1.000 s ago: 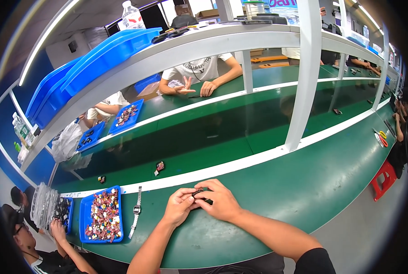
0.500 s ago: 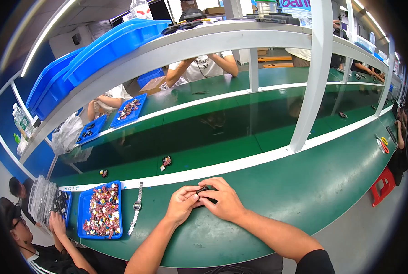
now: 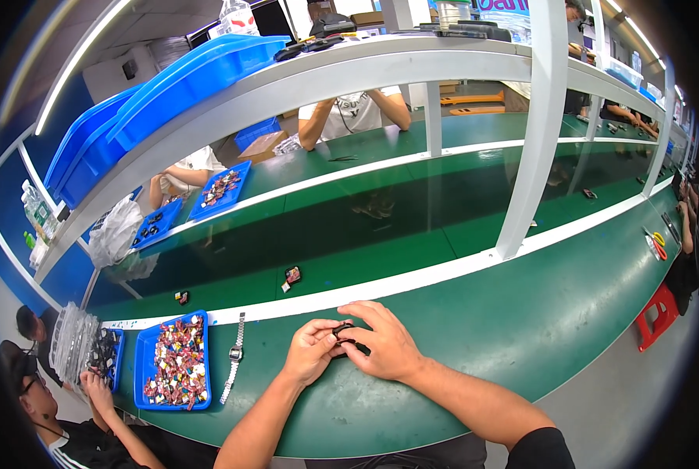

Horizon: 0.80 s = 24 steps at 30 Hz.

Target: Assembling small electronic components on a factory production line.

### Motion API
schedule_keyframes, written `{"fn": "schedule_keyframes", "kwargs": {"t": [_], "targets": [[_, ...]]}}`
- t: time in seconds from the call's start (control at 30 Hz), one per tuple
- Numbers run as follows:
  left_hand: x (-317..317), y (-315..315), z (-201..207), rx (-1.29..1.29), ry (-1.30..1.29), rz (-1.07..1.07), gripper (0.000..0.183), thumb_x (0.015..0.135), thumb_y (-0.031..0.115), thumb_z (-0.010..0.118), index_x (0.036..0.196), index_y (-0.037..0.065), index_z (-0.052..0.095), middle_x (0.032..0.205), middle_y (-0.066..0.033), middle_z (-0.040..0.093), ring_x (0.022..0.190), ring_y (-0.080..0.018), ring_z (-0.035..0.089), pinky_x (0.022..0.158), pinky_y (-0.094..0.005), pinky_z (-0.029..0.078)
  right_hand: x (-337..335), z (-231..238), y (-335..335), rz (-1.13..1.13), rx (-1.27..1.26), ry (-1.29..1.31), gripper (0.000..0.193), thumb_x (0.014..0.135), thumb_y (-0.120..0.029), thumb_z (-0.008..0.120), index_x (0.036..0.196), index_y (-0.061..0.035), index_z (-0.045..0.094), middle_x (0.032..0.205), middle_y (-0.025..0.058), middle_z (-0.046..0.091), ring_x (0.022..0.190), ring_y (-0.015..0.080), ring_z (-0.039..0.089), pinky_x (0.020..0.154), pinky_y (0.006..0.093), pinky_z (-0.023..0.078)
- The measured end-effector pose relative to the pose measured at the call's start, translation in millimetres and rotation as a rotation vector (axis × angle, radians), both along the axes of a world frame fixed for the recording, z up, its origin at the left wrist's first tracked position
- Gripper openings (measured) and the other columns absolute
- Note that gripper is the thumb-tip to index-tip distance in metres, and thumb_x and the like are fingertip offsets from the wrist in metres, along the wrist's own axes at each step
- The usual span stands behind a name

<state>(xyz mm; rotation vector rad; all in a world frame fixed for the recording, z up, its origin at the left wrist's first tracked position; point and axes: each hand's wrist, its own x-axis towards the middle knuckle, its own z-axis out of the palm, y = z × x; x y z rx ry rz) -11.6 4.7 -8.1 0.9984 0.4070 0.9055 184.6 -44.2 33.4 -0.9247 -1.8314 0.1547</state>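
Over the green bench, my left hand [image 3: 312,352] pinches a small black plastic part [image 3: 341,331] between thumb and fingers. My right hand [image 3: 382,344] closes on the same part from the other side, its index finger arched above it. Fingers cover much of the part, so its exact kind is hidden. Left of my hands lies a silver digital wristwatch [image 3: 234,356], stretched out lengthwise. Beside it stands a blue tray [image 3: 140,367] heaped with small components with reddish wires and white and yellow bits.
A conveyor belt [image 3: 380,266] beyond the white rail carries small assemblies [image 3: 291,277]. A white post [image 3: 533,148] rises at right, supporting a shelf with blue bins [image 3: 185,78]. Scissors [image 3: 656,245] lie far right. At left a co-worker's hands [image 3: 95,387] reach toward black parts.
The assemblies on the belt have shifted slightly right. My right fingers have shifted a little on the black part, showing more of it. The person across the belt has moved slightly.
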Motion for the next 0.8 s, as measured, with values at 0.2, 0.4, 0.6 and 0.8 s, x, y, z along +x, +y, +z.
{"fn": "schedule_keyframes", "kwargs": {"t": [0.2, 0.4, 0.6, 0.8], "targets": [[9.1, -4.8, 8.9, -0.017, 0.011, 0.049, 0.020, 0.095, 0.004, 0.059, 0.115, 0.004, 0.057, 0.124, -0.0166, 0.062, 0.108, -0.0247, 0.065, 0.090, -0.0403, 0.058, -4.4, -6.3, 1.7, 0.068, -0.161, 0.149, 0.020, 0.076, -0.006, 0.071, 0.096, -0.0052, 0.069, 0.126, 0.0107, 0.058, 0.120, 0.0313, 0.052, 0.096, 0.0405, 0.047], [7.5, -3.2, 9.1, -0.052, 0.072, 0.102, 0.024, 0.097, 0.003, 0.054, 0.121, -0.001, 0.054, 0.119, -0.0157, 0.062, 0.108, -0.0241, 0.064, 0.094, -0.0413, 0.056, -5.2, -10.7, 6.3, 0.023, -0.220, 0.112, 0.017, 0.079, -0.003, 0.068, 0.096, -0.0049, 0.068, 0.124, 0.0102, 0.060, 0.119, 0.0321, 0.053, 0.095, 0.0396, 0.048], [11.0, -7.6, 16.7, -0.071, 0.145, 0.136, 0.026, 0.098, 0.003, 0.053, 0.123, -0.003, 0.052, 0.116, -0.0139, 0.063, 0.107, -0.0216, 0.064, 0.095, -0.0403, 0.056, -6.8, -9.3, 13.5, -0.107, 0.010, -0.021, 0.019, 0.074, 0.001, 0.071, 0.091, -0.0062, 0.068, 0.099, 0.0064, 0.063, 0.089, 0.0246, 0.061, 0.071, 0.0332, 0.053], [8.9, -7.4, 17.9, -0.093, 0.200, 0.157, 0.026, 0.098, 0.004, 0.053, 0.124, -0.003, 0.051, 0.117, -0.0135, 0.062, 0.107, -0.0209, 0.063, 0.095, -0.0391, 0.056, -10.8, -0.2, 6.3, -0.102, -0.014, -0.051, 0.020, 0.072, 0.000, 0.072, 0.090, -0.0082, 0.068, 0.093, 0.0045, 0.063, 0.086, 0.0221, 0.061, 0.068, 0.0330, 0.053]]}}
